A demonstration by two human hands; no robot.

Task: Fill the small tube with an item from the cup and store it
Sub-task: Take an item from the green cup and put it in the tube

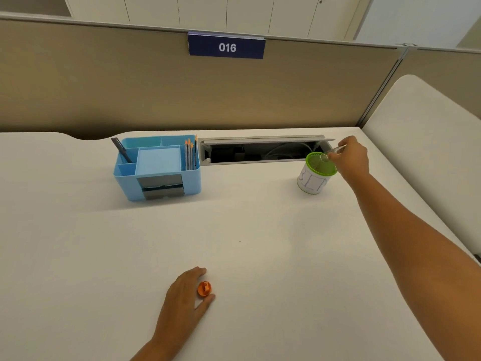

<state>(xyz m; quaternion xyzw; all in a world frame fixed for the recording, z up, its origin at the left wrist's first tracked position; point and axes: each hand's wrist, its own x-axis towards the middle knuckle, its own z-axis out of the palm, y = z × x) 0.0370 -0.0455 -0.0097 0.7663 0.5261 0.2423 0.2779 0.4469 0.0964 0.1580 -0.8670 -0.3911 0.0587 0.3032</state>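
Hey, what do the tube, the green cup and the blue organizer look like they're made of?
Tube: clear, see-through, with glints, so likely plastic, though glass can't be ruled out.
Cup: the green inside looks like fine mesh, probably metal, with a white paper-like wrap bearing handwriting.
Organizer: smooth, matte light-blue moulded plastic with rounded corners and a grey front panel.

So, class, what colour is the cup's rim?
Bright green rim, seen best in the head view.

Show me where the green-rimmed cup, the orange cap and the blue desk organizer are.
green-rimmed cup (313, 182): head view, on its white side wall.
orange cap (204, 289): head view, on its middle.
blue desk organizer (125, 185): head view, on its front wall.
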